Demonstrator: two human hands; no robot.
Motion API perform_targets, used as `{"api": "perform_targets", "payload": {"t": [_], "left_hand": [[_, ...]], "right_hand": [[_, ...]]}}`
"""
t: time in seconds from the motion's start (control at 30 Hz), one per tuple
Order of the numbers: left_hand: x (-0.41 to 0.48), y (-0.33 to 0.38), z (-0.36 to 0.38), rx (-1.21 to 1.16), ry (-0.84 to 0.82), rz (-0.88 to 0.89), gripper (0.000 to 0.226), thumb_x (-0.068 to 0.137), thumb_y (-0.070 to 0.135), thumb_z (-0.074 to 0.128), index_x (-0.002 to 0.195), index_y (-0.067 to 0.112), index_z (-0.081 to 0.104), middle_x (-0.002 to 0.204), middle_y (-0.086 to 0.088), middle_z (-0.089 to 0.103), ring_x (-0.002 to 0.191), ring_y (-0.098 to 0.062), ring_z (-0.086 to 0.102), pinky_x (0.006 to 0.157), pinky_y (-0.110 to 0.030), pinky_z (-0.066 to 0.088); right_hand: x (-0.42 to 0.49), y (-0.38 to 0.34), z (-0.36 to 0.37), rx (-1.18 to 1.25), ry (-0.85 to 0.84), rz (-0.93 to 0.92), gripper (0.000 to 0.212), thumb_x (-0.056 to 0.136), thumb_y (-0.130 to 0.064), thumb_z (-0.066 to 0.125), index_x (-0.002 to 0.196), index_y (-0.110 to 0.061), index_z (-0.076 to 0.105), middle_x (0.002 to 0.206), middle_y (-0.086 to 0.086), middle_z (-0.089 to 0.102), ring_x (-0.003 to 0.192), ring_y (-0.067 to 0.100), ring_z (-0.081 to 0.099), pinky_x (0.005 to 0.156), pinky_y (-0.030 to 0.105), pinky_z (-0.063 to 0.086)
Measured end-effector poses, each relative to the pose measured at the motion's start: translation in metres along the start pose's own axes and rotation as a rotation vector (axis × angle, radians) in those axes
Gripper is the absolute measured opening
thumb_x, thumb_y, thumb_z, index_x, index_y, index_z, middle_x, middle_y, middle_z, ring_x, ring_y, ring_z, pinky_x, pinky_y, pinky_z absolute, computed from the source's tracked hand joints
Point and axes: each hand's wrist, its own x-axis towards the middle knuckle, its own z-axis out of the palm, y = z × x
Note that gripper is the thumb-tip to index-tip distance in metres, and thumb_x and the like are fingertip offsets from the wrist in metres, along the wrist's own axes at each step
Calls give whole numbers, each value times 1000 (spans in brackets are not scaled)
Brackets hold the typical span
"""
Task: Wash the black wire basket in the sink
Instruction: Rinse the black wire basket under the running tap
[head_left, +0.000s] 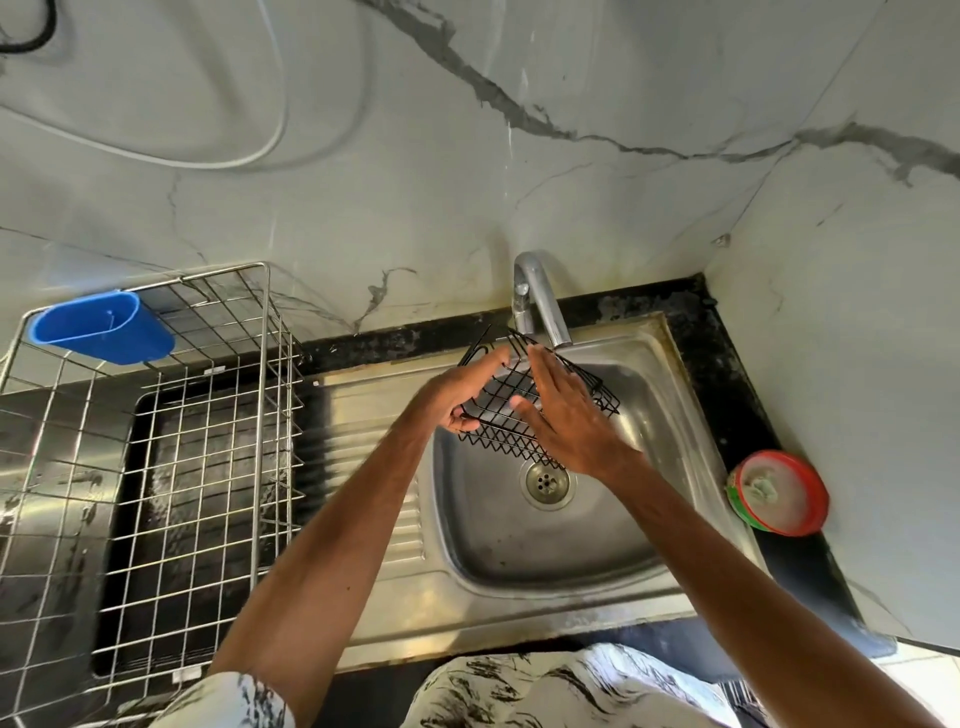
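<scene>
Holds the basket (496, 415) by its left edge with the left hand (460, 397), fingers curled under the wire, forefinger stretched along the top. Lays the right hand (569, 421) flat across the wire, fingers straight and together, gripping nothing.

Recommend keeping the left grip firm and the basket tilted, for rubbing along each run of wire with the flat palm. Recommend also turning it to reach the zigzag lower edge and the far corner, likely missed otherwise. Cannot confirm running water at the tap (540, 306).

Finds the basket between both hands, apparently held off the floor of the sink (519, 551), just under the spout and above the drain (547, 480), with its far corner jutting past the right hand.

Notes a red-rimmed tub (779, 493) on the bench (737, 364) to the right and a wire rack (182, 441) to the left.
</scene>
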Motion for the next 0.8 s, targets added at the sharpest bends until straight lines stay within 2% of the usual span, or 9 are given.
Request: {"api": "perform_targets", "payload": {"t": [0.1, 0.2, 0.33, 0.47, 0.57, 0.63, 0.7, 0.77, 0.8], "left_hand": [[-2, -3, -10, -26, 14, 2, 67, 94, 76, 40, 139, 27, 52, 138, -9, 45, 117, -25, 50, 66, -28, 54], [-3, -4, -13, -37, 23, 22, 62, 94, 72, 44, 135, 27, 54, 134, -8, 46, 108, -21, 52, 67, -28, 55], [-5, -7, -15, -70, 40, 23, 59, 91, 70, 47, 131, 26, 56, 132, -10, 49, 106, -22, 54, 67, -30, 57], [-10, -14, -20, -105, 38, 12, 60, 92, 70, 46, 133, 27, 54, 132, -9, 48, 99, -21, 53, 58, -26, 57], [-14, -23, -24, -100, 57, 22, 57, 94, 71, 45, 131, 29, 54, 135, -11, 48, 103, -22, 55, 60, -28, 57], [-16, -28, -24, -91, 55, 39, 56, 97, 73, 40, 131, 31, 54, 139, -11, 46, 111, -24, 53, 62, -29, 57], [-17, -31, -20, -77, 52, 75, 59, 99, 75, 31, 133, 34, 55, 144, -10, 42, 117, -22, 49, 62, -29, 58], [-21, -32, -18, -86, 57, 90, 60, 99, 74, 31, 135, 34, 56, 148, -9, 41, 120, -20, 48, 62, -29, 59], [-22, -33, -18, -99, 60, 84, 57, 100, 73, 33, 133, 34, 57, 147, -9, 42, 120, -20, 49, 62, -29, 60]], "right_hand": [[-4, 11, 1, 6, -18, 3, 76, 99, -69, 10, 159, -29, -13, 169, -3, -12, 155, 14, -9, 125, 54, 10], [-4, 18, -2, 16, -40, 24, 76, 99, -68, 11, 160, -28, -11, 169, -4, -9, 155, 14, -4, 125, 55, 11], [-3, 20, -3, 25, -47, 82, 70, 105, -57, 19, 160, -25, -10, 168, -5, -10, 155, 12, -6, 125, 48, 4], [-3, 34, -5, 124, -32, 204, 68, 105, -58, 20, 161, -27, -2, 169, -6, -3, 155, 13, -1, 125, 48, 7], [0, 36, -11, 172, -62, 361, 68, 104, -59, 23, 159, -21, 16, 168, 7, 13, 154, 29, 13, 122, 51, 17], [3, 20, -14, 191, -53, 364, 61, 102, -62, 23, 146, -20, 33, 157, 13, 31, 147, 39, 27, 116, 54, 26], [9, -5, -10, 176, -86, 277, 76, 99, -69, 20, 154, -16, 22, 164, 11, 19, 152, 40, 13, 121, 57, 15], [13, -29, -5, 126, -138, 181, 85, 100, -69, 17, 161, -13, -2, 168, 9, -5, 154, 29, -8, 124, 53, 0], [15, -35, -5, 113, -150, 148, 85, 100, -67, 17, 160, -11, -6, 168, 10, -9, 154, 26, -10, 125, 51, -2]]}}
